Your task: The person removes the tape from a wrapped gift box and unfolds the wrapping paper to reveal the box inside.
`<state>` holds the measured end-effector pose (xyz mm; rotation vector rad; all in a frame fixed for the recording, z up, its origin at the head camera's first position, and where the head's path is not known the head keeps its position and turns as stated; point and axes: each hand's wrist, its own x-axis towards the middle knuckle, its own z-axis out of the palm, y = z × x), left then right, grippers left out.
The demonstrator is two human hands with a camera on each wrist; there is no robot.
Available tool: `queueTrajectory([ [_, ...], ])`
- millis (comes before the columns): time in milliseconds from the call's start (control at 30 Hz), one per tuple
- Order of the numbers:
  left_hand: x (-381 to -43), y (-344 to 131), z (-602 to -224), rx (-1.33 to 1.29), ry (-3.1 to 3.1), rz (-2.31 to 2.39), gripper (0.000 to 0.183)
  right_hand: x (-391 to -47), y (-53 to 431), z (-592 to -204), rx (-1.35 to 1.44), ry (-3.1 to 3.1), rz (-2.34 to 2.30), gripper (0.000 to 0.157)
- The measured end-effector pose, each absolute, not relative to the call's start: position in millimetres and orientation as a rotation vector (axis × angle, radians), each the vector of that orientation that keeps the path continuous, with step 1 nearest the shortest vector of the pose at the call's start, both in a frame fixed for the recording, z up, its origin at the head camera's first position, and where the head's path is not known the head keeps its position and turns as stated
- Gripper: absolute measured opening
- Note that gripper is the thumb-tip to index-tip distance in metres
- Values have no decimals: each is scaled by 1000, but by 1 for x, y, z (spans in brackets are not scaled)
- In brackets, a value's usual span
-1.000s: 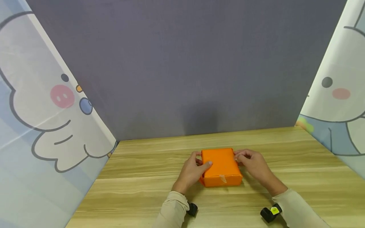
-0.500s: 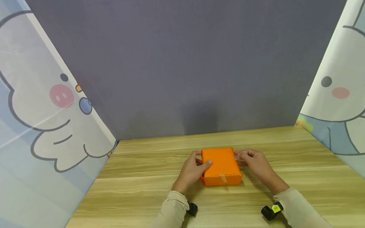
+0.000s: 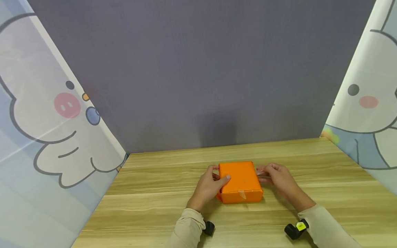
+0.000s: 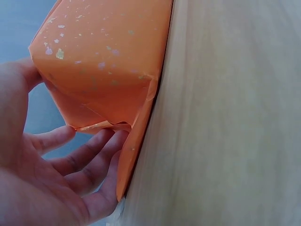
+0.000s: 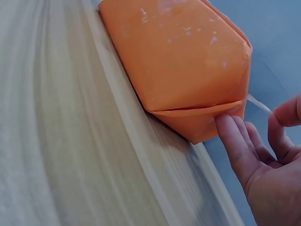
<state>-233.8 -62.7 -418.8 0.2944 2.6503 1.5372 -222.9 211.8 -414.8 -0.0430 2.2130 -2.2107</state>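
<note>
A box wrapped in shiny orange paper (image 3: 241, 177) sits on the table, with a piece of clear tape (image 3: 242, 195) across its front top edge. My left hand (image 3: 205, 189) grips its left end, thumb on top. In the left wrist view, those fingers are at a loose paper flap (image 4: 135, 146) that sticks out from this end. At the right end is my right hand (image 3: 280, 179), thumb and index finger pinching a narrow strip of clear tape (image 5: 259, 104) that reaches to the box. Its other fingers touch the folded end flap (image 5: 195, 126).
The wood-grain table (image 3: 149, 206) runs back to a grey panel (image 3: 201, 75). Cartoon-printed sheets (image 3: 40, 120) stand on both sides. Each wrist wears a black camera, such as the right one (image 3: 293, 231).
My right thumb and index finger have drawn slightly right, away from the box's edge, and more of the clear tape shows between. The left hand and box stay nearly in place.
</note>
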Motion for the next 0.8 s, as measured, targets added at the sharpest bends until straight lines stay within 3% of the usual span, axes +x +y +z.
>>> queueTrajectory([
  [267,-232,-63,-419,302,2668,1519,63,-225,227,-415,122,2041,-2307,28],
  [533,-231,-63,-418,315,2686,1506,62,-228,235,-416,101,2049,-2292,29],
  [800,-233,-63,-420,330,2684,1581,49,-229,252,-417,70,2516,-1848,32],
])
